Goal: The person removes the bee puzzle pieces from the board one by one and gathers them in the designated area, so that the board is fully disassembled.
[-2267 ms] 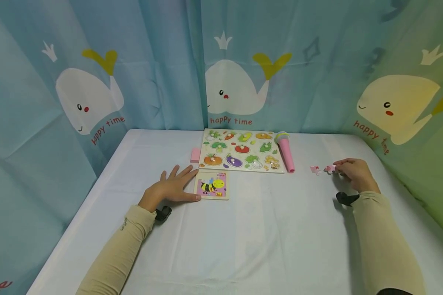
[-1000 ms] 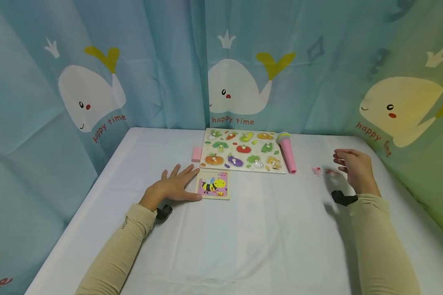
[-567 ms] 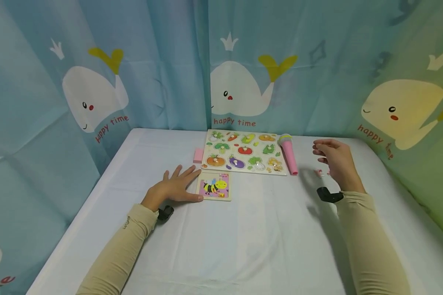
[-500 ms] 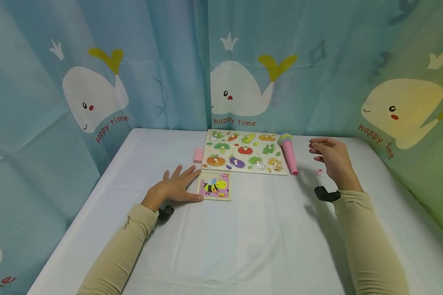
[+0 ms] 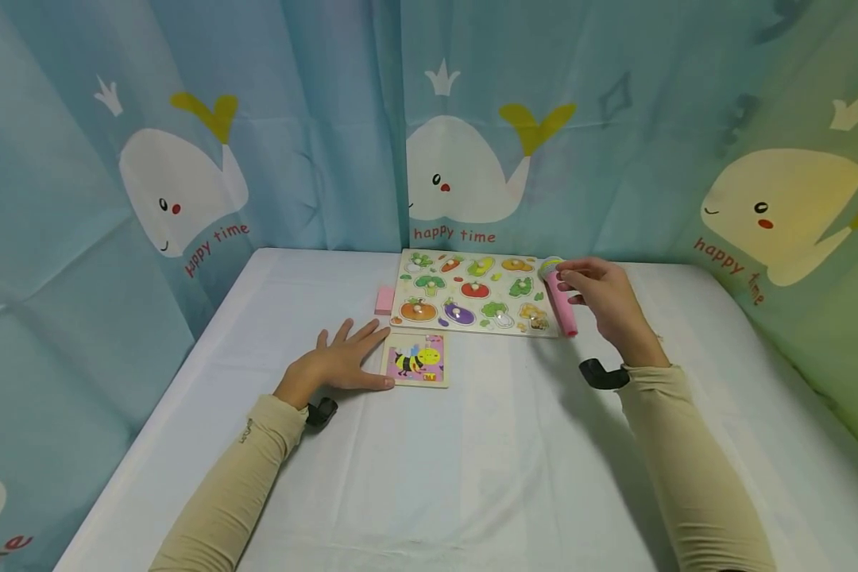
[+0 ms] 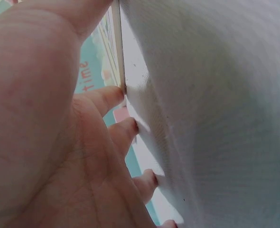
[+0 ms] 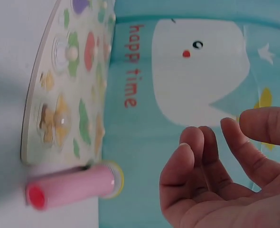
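A square puzzle (image 5: 418, 360) with a bee picture lies flat on the white table. My left hand (image 5: 336, 365) rests beside it, fingers spread, with the thumb and index fingertips at its left edge. In the left wrist view, the fingertips (image 6: 126, 126) press down on the cloth. My right hand (image 5: 604, 298) is raised over the table close to the pink toy microphone (image 5: 563, 311), overlapping it in the head view. Its fingers (image 7: 178, 164) are loosely bent and nothing shows between them and the thumb. The small pink pieces at the right are hidden behind this hand and wrist.
A vegetable peg puzzle board (image 5: 472, 294) lies at the back of the table, just beyond the bee puzzle. A small pink block (image 5: 384, 300) sits by its left side. A blue whale-print curtain (image 5: 314, 159) hangs behind the table.
After letting go of a pink piece at the right, my right hand has lifted and moved left towards the microphone. My left hand has stayed at the bee puzzle.
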### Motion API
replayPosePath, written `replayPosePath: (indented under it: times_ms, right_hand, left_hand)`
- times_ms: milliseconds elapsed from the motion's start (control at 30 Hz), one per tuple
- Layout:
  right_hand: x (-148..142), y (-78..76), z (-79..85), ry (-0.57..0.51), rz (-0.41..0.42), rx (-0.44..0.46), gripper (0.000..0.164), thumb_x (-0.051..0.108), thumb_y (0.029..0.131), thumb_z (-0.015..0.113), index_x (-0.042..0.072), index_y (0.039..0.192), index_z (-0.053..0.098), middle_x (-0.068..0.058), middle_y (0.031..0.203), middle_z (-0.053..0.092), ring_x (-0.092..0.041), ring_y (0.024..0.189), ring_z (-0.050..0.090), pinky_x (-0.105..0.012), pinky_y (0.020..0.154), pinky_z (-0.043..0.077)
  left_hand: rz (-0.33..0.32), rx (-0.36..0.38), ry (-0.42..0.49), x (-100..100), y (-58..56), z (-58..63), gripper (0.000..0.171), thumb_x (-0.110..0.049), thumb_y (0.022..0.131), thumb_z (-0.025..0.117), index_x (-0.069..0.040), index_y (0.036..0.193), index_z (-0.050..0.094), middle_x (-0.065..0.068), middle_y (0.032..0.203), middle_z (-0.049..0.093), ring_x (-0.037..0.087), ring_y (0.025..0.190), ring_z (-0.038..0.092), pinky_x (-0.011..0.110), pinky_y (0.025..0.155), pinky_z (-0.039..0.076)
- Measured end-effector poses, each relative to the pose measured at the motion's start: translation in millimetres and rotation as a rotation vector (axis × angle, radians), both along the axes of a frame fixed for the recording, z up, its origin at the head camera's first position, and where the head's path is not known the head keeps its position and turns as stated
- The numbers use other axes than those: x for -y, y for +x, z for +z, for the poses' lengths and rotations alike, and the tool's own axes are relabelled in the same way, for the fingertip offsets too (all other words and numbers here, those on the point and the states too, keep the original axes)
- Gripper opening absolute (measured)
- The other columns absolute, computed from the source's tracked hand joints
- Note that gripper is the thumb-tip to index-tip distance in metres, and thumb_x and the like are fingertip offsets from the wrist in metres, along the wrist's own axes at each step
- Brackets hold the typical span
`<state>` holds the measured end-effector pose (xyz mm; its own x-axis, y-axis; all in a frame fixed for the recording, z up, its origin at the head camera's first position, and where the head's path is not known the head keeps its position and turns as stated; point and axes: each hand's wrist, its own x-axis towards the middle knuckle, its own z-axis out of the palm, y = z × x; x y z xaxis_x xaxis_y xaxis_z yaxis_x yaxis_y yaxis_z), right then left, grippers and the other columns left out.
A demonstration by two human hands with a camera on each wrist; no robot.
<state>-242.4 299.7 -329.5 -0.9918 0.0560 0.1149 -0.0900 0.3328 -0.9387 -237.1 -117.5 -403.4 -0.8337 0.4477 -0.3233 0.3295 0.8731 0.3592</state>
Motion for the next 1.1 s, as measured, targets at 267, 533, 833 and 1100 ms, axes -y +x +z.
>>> replayPosePath:
  times_ms: [267,533,833,1100]
  right_hand:
    - [29.5,1.0,-0.5,0.063,0.081,0.014,0.036,0.018,0.112,0.057,-0.009,0.136,0.061,-0.011,0.124,0.064,-0.011,0.099,0.063,-0.024,0.084,0.054]
    - [51.8,-2.6,-9.5,0.152,0.193,-0.011,0.031,0.015,0.111,0.057,-0.009,0.129,0.066,-0.020,0.125,0.066,-0.031,0.109,0.063,-0.033,0.088,0.054]
    - [77.1,-6.2,-19.2,0.205,0.279,-0.006,0.030,0.015,0.108,0.064,-0.006,0.129,0.070,-0.017,0.118,0.072,-0.032,0.107,0.066,-0.038,0.087,0.054]
    - [97.8,-7.3,-25.0,0.264,0.379,-0.014,0.027,0.014,0.107,0.066,-0.002,0.128,0.072,-0.022,0.126,0.070,-0.035,0.110,0.066,-0.038,0.089,0.053]
  left_hand:
    - [-0.003,-0.004,-0.002,0.9,-0.1,0.2,0.104,-0.065,0.096,0.068,-0.019,0.174,0.018,0.010,0.180,0.006,0.047,0.162,-0.006,0.076,0.121,-0.004]
    - [-0.008,-0.003,0.001,1.7,-1.1,-2.6,0.104,-0.065,0.096,0.069,-0.020,0.174,0.018,0.009,0.180,0.006,0.047,0.162,-0.007,0.076,0.120,-0.005]
    - [0.008,-0.006,0.005,2.3,-0.2,-2.3,0.103,-0.065,0.096,0.070,-0.020,0.174,0.019,0.009,0.180,0.007,0.046,0.162,-0.006,0.075,0.121,-0.004]
    - [0.009,-0.002,0.003,2.4,-0.7,-3.4,0.104,-0.066,0.096,0.069,-0.021,0.174,0.018,0.009,0.180,0.006,0.046,0.162,-0.006,0.075,0.121,-0.004]
